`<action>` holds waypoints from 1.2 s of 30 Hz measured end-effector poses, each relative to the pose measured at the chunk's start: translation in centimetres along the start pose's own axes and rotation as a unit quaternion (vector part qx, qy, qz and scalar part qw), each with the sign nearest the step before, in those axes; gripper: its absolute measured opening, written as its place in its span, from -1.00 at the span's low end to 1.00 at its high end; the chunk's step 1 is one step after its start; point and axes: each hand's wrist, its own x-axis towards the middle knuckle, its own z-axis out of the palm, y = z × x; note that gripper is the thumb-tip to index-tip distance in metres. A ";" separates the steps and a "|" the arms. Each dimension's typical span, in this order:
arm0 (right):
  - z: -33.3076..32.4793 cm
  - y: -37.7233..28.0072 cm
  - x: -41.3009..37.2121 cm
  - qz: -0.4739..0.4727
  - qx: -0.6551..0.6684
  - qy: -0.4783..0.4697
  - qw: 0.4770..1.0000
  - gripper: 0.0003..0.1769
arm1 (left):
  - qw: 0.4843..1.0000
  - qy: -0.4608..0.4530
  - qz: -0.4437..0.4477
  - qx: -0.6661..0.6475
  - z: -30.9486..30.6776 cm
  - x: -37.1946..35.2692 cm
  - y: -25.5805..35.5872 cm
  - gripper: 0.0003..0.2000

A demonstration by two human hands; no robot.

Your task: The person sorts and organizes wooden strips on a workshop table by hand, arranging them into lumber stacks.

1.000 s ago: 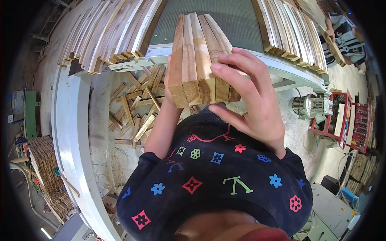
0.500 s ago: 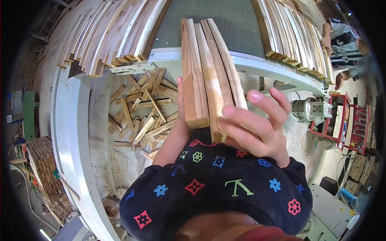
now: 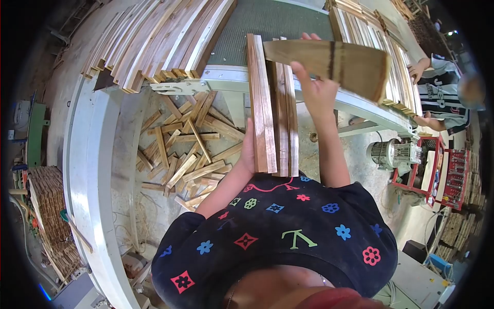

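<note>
My left hand (image 3: 248, 149) is at the near left side of a bundle of wooden strips (image 3: 263, 118), its fingers hidden beneath them. The strips point away from me, their near ends close to my shirt, with a dark gap within the bundle. My right hand (image 3: 320, 91) grips another wooden strip (image 3: 357, 67) crosswise over the bundle's far part. Its broad end points right, and a dark line crosses its face. My thumb lies on the near side, and fingertips show at the far edge.
Rows of wooden strips lie on the green belt table (image 3: 247, 31) at left (image 3: 170, 36) and right (image 3: 360, 36). Loose offcuts (image 3: 190, 149) cover the floor below. A motor (image 3: 386, 153) and red tool rack (image 3: 453, 177) stand right. Another person (image 3: 442, 92) is at far right.
My right hand has moved from the bundle's near end to its far part, and one strip is now turned crosswise in it. My left hand still supports the others.
</note>
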 end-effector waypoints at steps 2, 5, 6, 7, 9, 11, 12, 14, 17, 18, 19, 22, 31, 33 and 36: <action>-2.1 0.7 0.4 0.034 -0.074 0.061 0.995 -0.48 | 1.000 0.020 -0.002 0.020 -0.7 0.2 0.1 -0.12; -4.4 -1.4 3.5 0.107 0.100 0.313 0.938 -0.48 | 0.999 0.020 -0.008 0.030 -3.0 0.8 -0.2 -0.03; -5.6 -1.0 4.6 0.132 0.199 0.355 0.904 -0.41 | 0.999 0.021 -0.013 0.032 -3.4 0.8 -0.3 0.00; -6.9 -0.3 4.4 0.158 0.292 0.260 0.907 -0.39 | 0.999 0.038 -0.023 0.020 -3.3 0.7 -0.1 0.03; -7.7 2.5 2.9 0.224 0.417 0.153 0.867 -0.38 | 0.997 -0.038 -0.055 0.034 -3.7 1.0 0.4 0.05; -6.8 6.5 0.1 0.325 0.557 0.091 0.759 -0.42 | 0.995 -0.081 -0.066 0.005 -3.2 1.3 0.1 0.04; -5.9 8.9 -1.9 0.386 0.574 0.075 0.718 -0.43 | 0.995 -0.071 -0.071 -0.007 -3.1 1.3 0.0 0.02; -3.0 7.9 -4.2 0.477 0.441 0.109 0.752 -0.44 | 0.995 -0.049 -0.077 -0.029 -2.8 0.9 0.2 -0.02; -0.2 5.3 -8.1 0.557 0.115 -0.005 0.822 -0.19 | 0.998 -0.002 -0.064 -0.011 -6.1 0.6 0.7 -0.19; -0.2 4.4 -9.6 0.530 0.116 -0.055 0.838 -0.13 | 0.998 0.029 -0.051 -0.005 -6.4 0.7 0.9 -0.24; 0.0 3.2 -10.2 0.515 0.125 -0.071 0.845 -0.18 | 0.997 0.060 -0.039 0.002 -6.5 0.7 1.0 -0.29; 1.6 -0.7 -9.2 0.404 0.061 -0.145 0.901 -0.37 | 0.998 0.046 -0.041 -0.006 -6.7 0.5 1.3 -0.29; 2.3 4.9 -8.9 0.418 0.047 -0.136 0.897 -0.38 | 0.996 0.023 -0.084 0.000 -6.5 0.8 1.7 -0.29; 2.2 5.3 -8.6 0.426 0.021 -0.148 0.892 -0.37 | 0.995 0.018 -0.092 -0.027 -6.8 0.7 1.2 -0.29; 1.4 4.4 -6.1 0.414 -0.075 -0.235 0.876 -0.39 | 0.996 0.008 -0.086 -0.024 -6.9 0.2 1.1 -0.28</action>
